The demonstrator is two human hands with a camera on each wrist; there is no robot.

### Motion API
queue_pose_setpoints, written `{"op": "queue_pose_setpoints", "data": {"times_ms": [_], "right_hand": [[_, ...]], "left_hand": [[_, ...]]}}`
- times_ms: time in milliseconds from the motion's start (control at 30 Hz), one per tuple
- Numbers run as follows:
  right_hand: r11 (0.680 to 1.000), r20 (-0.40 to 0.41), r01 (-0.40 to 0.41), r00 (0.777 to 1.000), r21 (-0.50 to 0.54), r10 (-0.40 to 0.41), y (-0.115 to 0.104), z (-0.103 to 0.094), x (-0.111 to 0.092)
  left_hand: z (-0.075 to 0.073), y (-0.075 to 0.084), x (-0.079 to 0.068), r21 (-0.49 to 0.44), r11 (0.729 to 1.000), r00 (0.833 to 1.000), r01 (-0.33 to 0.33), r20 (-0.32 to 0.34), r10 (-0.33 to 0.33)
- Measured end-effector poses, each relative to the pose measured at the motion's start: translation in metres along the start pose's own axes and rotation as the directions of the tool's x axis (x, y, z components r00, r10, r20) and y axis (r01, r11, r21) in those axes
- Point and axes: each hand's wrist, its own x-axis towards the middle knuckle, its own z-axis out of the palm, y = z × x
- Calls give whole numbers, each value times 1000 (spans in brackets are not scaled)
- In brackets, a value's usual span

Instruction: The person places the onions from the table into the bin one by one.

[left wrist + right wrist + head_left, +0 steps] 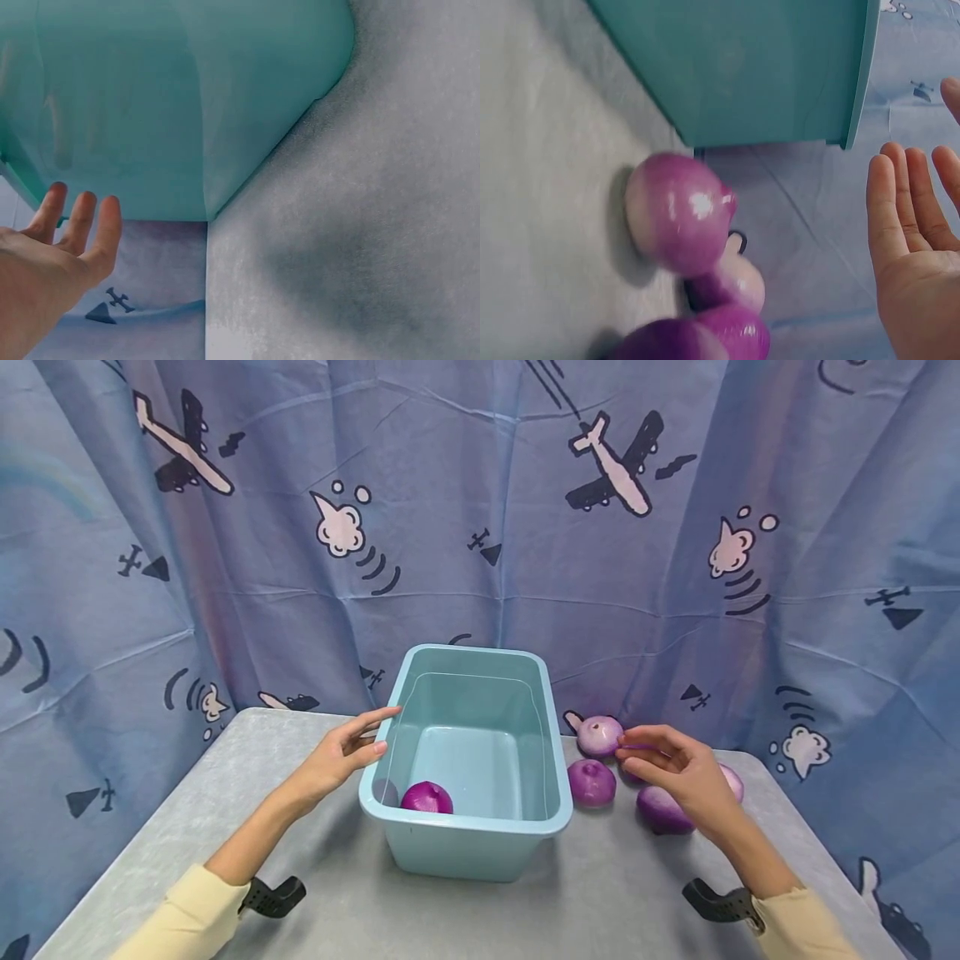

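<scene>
While bin (pixel 465 852) stands between | left hand (pixel 337 758): fingers spread | right hand (pixel 692 774): fingers loose, onions (pixel 592 784) close | curtain (pixel 465 543) behind

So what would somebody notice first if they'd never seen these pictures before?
Probably the big blue tub in the middle of the table, with one purple onion inside, near its front left corner. More purple onions sit to its right, close to the right hand. Behind everything hangs a blue curtain with cartoon planes on it.

A creased blue curtain (pixel 450 468), printed with planes (pixel 617 472), hangs beyond 3 edges of the grey desk (pixel 465 922).
</scene>
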Motion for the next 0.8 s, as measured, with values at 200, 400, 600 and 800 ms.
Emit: {"op": "queue_pose_setpoints", "data": {"times_ms": [200,400,600,800], "right_hand": [[999,-9,-28,1000,-25,27,4,-15,-11],[999,-26,-31,999,-34,30,5,-28,-21],[999,-32,-36,999,-10,36,8,-42,-31],[992,-121,-95,989,-77,86,11,-54,-43]], "left_hand": [[0,1,-1,-1,1000,1000,19,8,-19],[0,1,-2,-11,1000,1000,23,12,-23],[1,1,-2,-21,999,999,33,10,-33],[1,0,-2,-36,999,999,30,20,-29]]}}
